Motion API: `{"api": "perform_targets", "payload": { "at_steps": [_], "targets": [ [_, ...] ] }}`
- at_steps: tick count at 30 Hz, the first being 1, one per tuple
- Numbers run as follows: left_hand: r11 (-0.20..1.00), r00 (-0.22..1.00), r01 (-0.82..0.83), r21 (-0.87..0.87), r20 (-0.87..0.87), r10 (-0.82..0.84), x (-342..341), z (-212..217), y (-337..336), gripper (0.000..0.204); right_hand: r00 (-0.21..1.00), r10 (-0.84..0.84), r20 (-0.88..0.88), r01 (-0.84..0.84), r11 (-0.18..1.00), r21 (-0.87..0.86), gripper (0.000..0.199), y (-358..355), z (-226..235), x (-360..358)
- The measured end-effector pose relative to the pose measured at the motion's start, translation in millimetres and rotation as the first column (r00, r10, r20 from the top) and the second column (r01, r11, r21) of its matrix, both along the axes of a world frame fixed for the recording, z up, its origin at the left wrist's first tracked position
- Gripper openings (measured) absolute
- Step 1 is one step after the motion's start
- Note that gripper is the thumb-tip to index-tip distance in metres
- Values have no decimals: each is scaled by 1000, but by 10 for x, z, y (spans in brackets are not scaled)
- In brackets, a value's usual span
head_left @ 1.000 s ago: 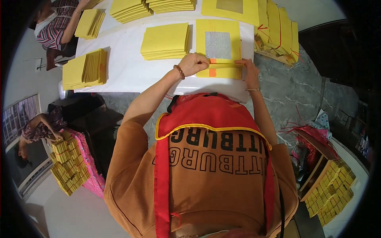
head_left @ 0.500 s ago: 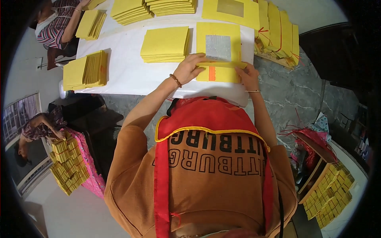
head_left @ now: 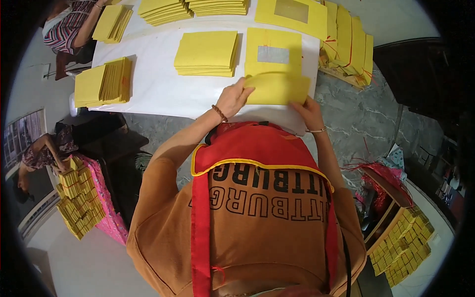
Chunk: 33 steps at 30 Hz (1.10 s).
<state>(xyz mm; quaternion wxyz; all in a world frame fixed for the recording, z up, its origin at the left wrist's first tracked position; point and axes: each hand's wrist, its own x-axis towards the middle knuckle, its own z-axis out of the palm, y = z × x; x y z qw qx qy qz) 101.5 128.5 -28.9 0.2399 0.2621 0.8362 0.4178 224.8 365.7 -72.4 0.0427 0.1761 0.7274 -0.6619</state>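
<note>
A folded yellow paper sheet (head_left: 278, 90) lies at the table's near edge, its plain face up and slightly bowed. My left hand (head_left: 234, 100) pinches its left edge between thumb and fingers. At its lower right corner, my right hand (head_left: 310, 115) is closed on the sheet, with some fingertips hidden. Just beyond lies a flat yellow sheet (head_left: 273, 37) with a silver patch and faint red marks, its near part covered by the folded one. To the left sits a neat stack of folded yellow sheets (head_left: 205, 49).
More yellow stacks (head_left: 104, 81) stand on the white-covered table (head_left: 153, 74). Flat sheets (head_left: 292, 12) lie at the far right, beside tied bundles (head_left: 346, 44). One person (head_left: 71, 27) sits far left; another (head_left: 52, 148) is by piled bundles (head_left: 81, 198).
The folded sheet has been turned or lifted, so its orange strip no longer shows. Behind it, the visible silver patch is smaller. My right hand has moved slightly toward me.
</note>
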Motion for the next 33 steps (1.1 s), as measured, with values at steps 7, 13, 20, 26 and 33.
{"api": "perform_targets", "payload": {
  "at_steps": [7, 13, 20, 26, 33],
  "targets": [
    [984, 986, -165, -64, -14, 165, -175, -230, 215, 27, 980, -186, -73, 173, 973, -153, 46, -105, 27, -224],
    [967, 984, -177, -185, 0, 180, -268, -223, 273, 30, 980, -160, 122, 140, 978, 153, 55, -76, 110, -264],
    [969, 968, -239, -66, 64, 243, -262, -421, 246, 30, 978, -209, 23, 205, 971, 127, 53, -106, -55, -261],
    [987, 915, -112, -111, -399, 59, 35, 248, 203, 46, 975, -215, 54, 198, 955, 221, 53, -119, 2, -261],
    [950, 685, 254, -182, -659, -310, 78, -58, 584, 49, 976, -218, 18, 210, 957, 202, 53, -127, 1, -276]
  ]
}}
